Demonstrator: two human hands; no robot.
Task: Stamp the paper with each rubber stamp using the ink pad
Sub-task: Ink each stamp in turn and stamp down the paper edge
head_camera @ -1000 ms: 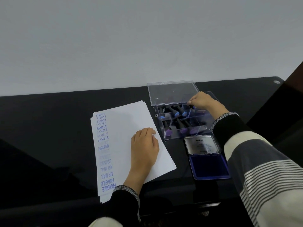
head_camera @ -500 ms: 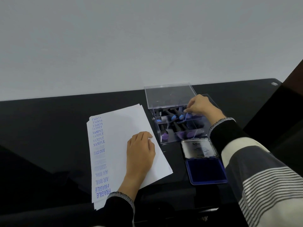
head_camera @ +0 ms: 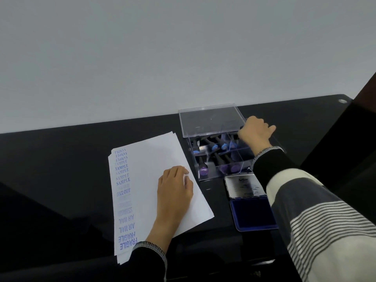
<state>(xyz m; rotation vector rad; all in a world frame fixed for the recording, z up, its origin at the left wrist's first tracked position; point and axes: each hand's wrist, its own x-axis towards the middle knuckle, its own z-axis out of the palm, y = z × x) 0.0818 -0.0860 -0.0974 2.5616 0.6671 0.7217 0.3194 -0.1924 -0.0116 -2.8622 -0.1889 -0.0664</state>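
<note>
A glossy black table (head_camera: 61, 169) runs along a plain pale grey wall (head_camera: 162, 47). On it lies a small stack of white paper sheets (head_camera: 150, 159), its left margin lined with blue imprints reading SAMPLE, FAX OUT, AIR MAIL and FRAGILE. The left hand (head_camera: 175, 190) rests palm-down on the paper, fingers loosely spread, gripping nothing. Just right of the sheets sits a clear plastic compartment box (head_camera: 205, 174) with its transparent lid (head_camera: 210, 120) propped open at the back; black-handled rubber stamps (head_camera: 218, 144) with blue and purple faces lie in its sections. The right hand (head_camera: 255, 132) reaches into the far right compartment, fingers curled; whether it grips a stamp cannot be told. Nearer the person, just beside the box, lies an open blue ink pad (head_camera: 253, 213), its silver lid (head_camera: 245, 186) folded back.
</note>
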